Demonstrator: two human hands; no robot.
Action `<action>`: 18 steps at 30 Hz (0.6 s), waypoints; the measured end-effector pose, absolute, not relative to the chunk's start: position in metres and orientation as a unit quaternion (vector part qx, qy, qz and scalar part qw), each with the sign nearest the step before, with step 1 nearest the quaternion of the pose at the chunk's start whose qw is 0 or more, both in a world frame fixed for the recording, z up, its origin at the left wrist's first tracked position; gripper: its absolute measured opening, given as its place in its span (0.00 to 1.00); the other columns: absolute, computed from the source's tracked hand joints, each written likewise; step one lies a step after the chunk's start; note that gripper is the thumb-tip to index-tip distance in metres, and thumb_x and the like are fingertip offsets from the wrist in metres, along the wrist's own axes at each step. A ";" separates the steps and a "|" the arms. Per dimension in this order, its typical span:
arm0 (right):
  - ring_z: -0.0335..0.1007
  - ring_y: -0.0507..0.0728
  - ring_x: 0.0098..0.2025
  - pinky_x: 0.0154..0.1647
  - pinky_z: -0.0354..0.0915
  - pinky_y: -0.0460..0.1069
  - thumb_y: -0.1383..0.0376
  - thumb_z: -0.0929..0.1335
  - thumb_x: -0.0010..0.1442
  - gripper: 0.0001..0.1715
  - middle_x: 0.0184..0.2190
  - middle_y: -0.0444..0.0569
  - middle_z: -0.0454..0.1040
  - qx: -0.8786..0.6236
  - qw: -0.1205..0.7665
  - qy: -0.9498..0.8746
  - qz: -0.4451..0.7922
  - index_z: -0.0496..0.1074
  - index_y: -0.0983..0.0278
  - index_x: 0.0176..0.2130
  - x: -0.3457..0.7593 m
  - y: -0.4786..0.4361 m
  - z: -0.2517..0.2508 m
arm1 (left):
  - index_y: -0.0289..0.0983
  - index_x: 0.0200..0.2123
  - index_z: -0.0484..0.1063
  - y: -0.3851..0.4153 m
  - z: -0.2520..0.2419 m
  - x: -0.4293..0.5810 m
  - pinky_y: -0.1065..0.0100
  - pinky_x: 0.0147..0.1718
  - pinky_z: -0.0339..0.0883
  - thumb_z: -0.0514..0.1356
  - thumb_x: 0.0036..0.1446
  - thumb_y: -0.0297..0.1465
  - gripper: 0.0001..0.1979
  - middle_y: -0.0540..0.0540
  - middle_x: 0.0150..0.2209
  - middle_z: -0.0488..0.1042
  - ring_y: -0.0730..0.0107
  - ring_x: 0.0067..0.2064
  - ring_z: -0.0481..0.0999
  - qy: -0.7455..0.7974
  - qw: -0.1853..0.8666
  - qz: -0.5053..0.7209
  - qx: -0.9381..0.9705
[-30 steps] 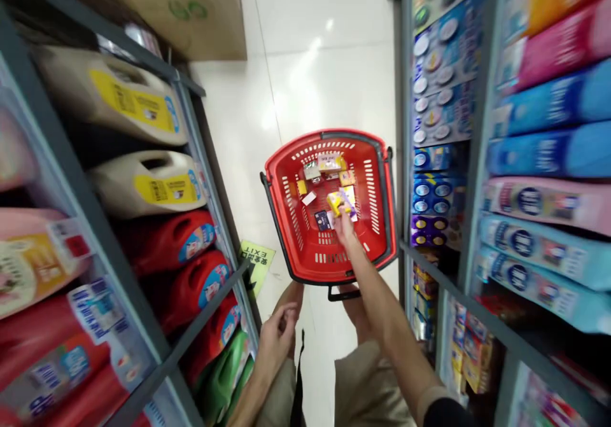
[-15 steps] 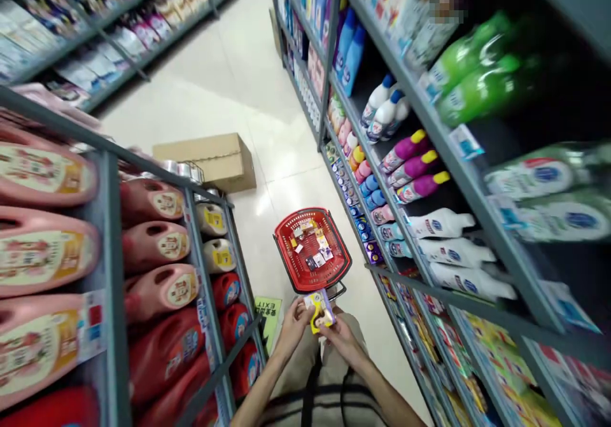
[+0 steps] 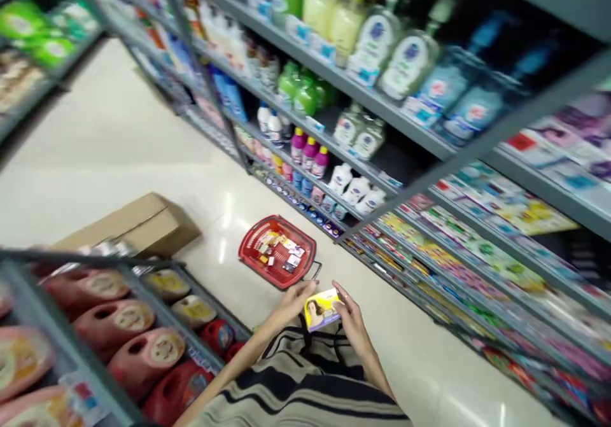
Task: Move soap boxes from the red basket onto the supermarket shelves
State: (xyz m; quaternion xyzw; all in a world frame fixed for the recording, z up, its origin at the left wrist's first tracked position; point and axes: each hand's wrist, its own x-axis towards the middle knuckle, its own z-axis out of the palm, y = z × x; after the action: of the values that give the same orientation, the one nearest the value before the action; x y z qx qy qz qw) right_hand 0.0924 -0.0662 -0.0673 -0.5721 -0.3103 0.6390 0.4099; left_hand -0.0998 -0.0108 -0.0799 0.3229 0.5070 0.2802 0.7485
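Both hands hold a small yellow and purple box [image 3: 322, 307] in front of my striped shirt. My left hand [image 3: 294, 300] grips its left end, and my right hand [image 3: 352, 315] closes on its right end. Just beyond the box, a red shopping basket [image 3: 252, 262] stands on the pale floor with several small packets inside.
Shelves of bottles and soap packs [image 3: 363, 128] run along the right side of the aisle. At lower left stands a shelf of pink and red detergent jugs [image 3: 109, 325]. A cardboard box [image 3: 138, 223] lies on the floor left of the basket.
My right hand lifted the box out of the basket and my left hand joined it. The view rose and swung right along the aisle.
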 end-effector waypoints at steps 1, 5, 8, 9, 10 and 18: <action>0.76 0.63 0.49 0.49 0.75 0.58 0.49 0.72 0.61 0.33 0.53 0.50 0.77 -0.581 0.442 -0.281 0.622 0.69 0.56 0.62 0.099 -0.076 -0.059 | 0.33 0.55 0.77 -0.012 -0.070 -0.091 0.61 0.42 0.76 0.62 0.55 0.56 0.36 0.39 0.44 0.84 0.54 0.44 0.82 0.496 0.754 0.269 0.337; 0.75 0.62 0.48 0.46 0.76 0.56 0.48 0.73 0.59 0.32 0.52 0.51 0.75 -0.568 0.570 -0.231 0.548 0.70 0.56 0.58 0.137 -0.114 -0.022 | 0.38 0.59 0.73 -0.016 -0.018 -0.042 0.60 0.53 0.74 0.68 0.53 0.49 0.35 0.39 0.57 0.78 0.53 0.56 0.78 0.423 0.761 0.252 0.423; 0.74 0.60 0.49 0.52 0.73 0.54 0.48 0.72 0.62 0.32 0.52 0.50 0.74 -0.569 0.630 -0.234 0.473 0.69 0.56 0.61 0.181 -0.151 0.007 | 0.38 0.59 0.73 -0.026 0.020 0.014 0.58 0.58 0.71 0.69 0.52 0.47 0.34 0.39 0.60 0.75 0.51 0.60 0.75 0.375 0.761 0.210 0.486; 0.73 0.59 0.50 0.53 0.72 0.54 0.48 0.71 0.63 0.34 0.53 0.50 0.73 -0.571 0.644 -0.235 0.452 0.67 0.55 0.63 0.196 -0.167 0.015 | 0.38 0.59 0.73 -0.032 0.031 0.035 0.58 0.59 0.70 0.69 0.53 0.47 0.34 0.38 0.61 0.75 0.51 0.61 0.74 0.363 0.760 0.190 0.504; 0.72 0.59 0.51 0.55 0.71 0.54 0.47 0.70 0.64 0.36 0.55 0.51 0.72 -0.569 0.656 -0.236 0.436 0.64 0.54 0.66 0.211 -0.184 0.021 | 0.38 0.60 0.72 -0.040 0.040 0.056 0.58 0.60 0.69 0.68 0.54 0.47 0.33 0.38 0.61 0.74 0.51 0.62 0.73 0.352 0.759 0.174 0.520; 0.73 0.57 0.49 0.55 0.69 0.53 0.57 0.82 0.48 0.51 0.52 0.49 0.73 -0.553 0.701 -0.261 0.366 0.61 0.54 0.64 0.336 -0.332 0.025 | 0.40 0.62 0.71 -0.153 0.059 0.212 0.58 0.62 0.67 0.67 0.56 0.47 0.33 0.40 0.66 0.70 0.51 0.66 0.69 0.314 0.731 0.106 0.596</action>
State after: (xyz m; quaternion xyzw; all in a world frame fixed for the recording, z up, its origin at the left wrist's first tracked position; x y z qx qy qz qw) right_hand 0.3359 -0.3323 0.0252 -0.5529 -0.2614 0.3663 0.7013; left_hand 0.2123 -0.1535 0.0591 0.5965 0.3139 0.1063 0.7310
